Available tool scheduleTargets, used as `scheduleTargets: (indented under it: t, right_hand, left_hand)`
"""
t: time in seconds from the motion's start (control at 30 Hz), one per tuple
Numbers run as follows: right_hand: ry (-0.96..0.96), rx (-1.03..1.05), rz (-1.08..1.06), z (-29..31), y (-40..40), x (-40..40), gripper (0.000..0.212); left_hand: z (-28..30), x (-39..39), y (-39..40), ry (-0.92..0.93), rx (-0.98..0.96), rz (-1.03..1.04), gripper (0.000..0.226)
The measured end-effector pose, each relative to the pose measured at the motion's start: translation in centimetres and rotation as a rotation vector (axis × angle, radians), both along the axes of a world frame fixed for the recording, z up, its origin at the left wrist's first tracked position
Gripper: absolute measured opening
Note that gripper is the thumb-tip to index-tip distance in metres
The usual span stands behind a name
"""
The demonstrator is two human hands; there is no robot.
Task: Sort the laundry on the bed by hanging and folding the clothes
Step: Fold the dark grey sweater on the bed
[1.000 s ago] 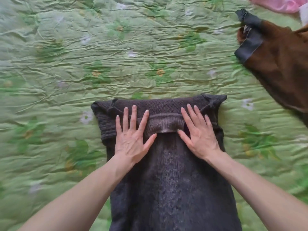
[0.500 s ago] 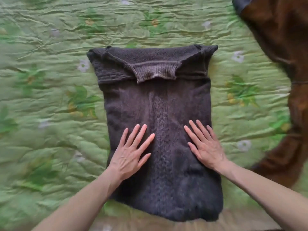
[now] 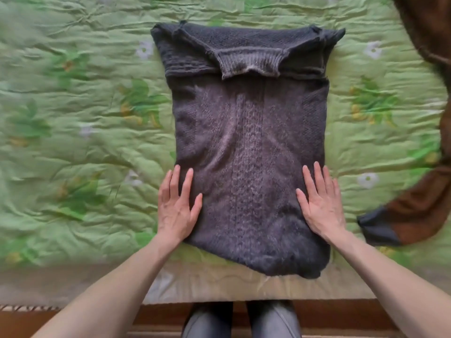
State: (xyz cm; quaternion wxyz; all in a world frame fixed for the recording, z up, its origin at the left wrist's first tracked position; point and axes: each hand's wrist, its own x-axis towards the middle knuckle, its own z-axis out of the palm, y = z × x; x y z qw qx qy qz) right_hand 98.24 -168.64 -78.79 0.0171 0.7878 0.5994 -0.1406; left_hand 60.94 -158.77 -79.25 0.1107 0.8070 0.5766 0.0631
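On the green quilted bed (image 3: pixel 73 142) lies the dark knitted sweater (image 3: pixel 246 142), sleeves tucked in and collar end turned down. Folding seems midway; next the hem likely needs lifting toward the collar. Left hand (image 3: pixel 177 206) and right hand (image 3: pixel 322 203) rest flat, fingers straight, along its lower edges, grasping nothing.

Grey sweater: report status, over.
Left hand and right hand flat on grey knit sweater, top folded down. Brown garment lies right, apart.

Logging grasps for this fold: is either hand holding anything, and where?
Nothing is held. The left hand and right hand lie flat with straight fingers on the dark sweater's lower side edges.
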Motion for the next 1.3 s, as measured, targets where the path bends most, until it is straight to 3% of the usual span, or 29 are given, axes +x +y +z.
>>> scheduleTargets:
  t: [0.1,0.17,0.3,0.4,0.47,0.57,0.67,0.73,0.83,0.93,1.03,1.13,1.23,1.3]
  right_hand:
    - [0.024,0.005,-0.064,0.2,0.1,-0.9,0.069]
    - [0.136,0.108,-0.145,0.5,-0.5,-1.3,0.07]
    - [0.375,0.219,-0.42,2.0,-3.3,-2.8,0.093]
    - [0.522,0.186,-0.691,2.8,-6.0,-3.4,0.063]
    - [0.772,0.061,-0.8,3.5,-7.4,-3.0,0.035]
    - [1.058,-0.192,-0.739,3.9,-9.3,-1.1,0.031]
    - [1.157,-0.366,-0.731,5.2,-10.1,0.8,0.03]
    - [1.117,-0.309,-0.75,6.2,-10.8,1.9,0.022]
    - [0.991,-0.138,-0.783,7.4,-11.7,2.5,0.016]
    - [0.886,-0.094,-0.762,7.4,-12.5,1.9,0.016]
    - [0.939,-0.225,-0.765,6.5,-13.3,1.2,0.019]
    - [0.969,-0.392,-0.693,5.9,-14.1,1.0,0.027]
    - [0.971,-0.377,-0.694,5.8,-14.8,0.9,0.026]
    - [0.812,-0.325,-0.628,6.0,-15.2,0.5,0.021]
  left_hand:
    - [0.9,0.7,0.2,-0.122,-0.051,0.155,0.081]
    - [1.4,1.3,0.5,-0.292,-0.153,0.275,0.08]
    - [2.7,0.8,-0.7,-0.534,-0.497,0.552,0.04]
    - [3.4,-0.7,-2.1,-0.801,-0.786,0.67,0.028]
    - [4.5,-1.8,-2.5,-0.791,-1.01,0.671,0.038]
    - [6.2,-3.6,-2.6,-0.589,-1.267,0.512,0.053]
    - [7.6,-4.4,-3.1,-0.438,-1.257,0.42,0.043]
    - [8.4,-4.5,-3.7,-0.43,-1.175,0.441,0.024]
    - [9.2,-4.9,-4.8,-0.654,-0.936,0.615,0.009]
    - [8.8,-5.0,-6.6,-0.761,-0.826,0.75,0.018]
    - [7.7,-5.4,-8.6,-0.679,-0.998,0.733,0.027]
    - [6.9,-6.2,-9.3,-0.565,-1.107,0.579,0.032]
    - [6.3,-6.4,-9.7,-0.402,-0.991,0.456,0.031]
    - [6.1,-6.1,-10.4,-0.283,-0.834,0.43,0.033]
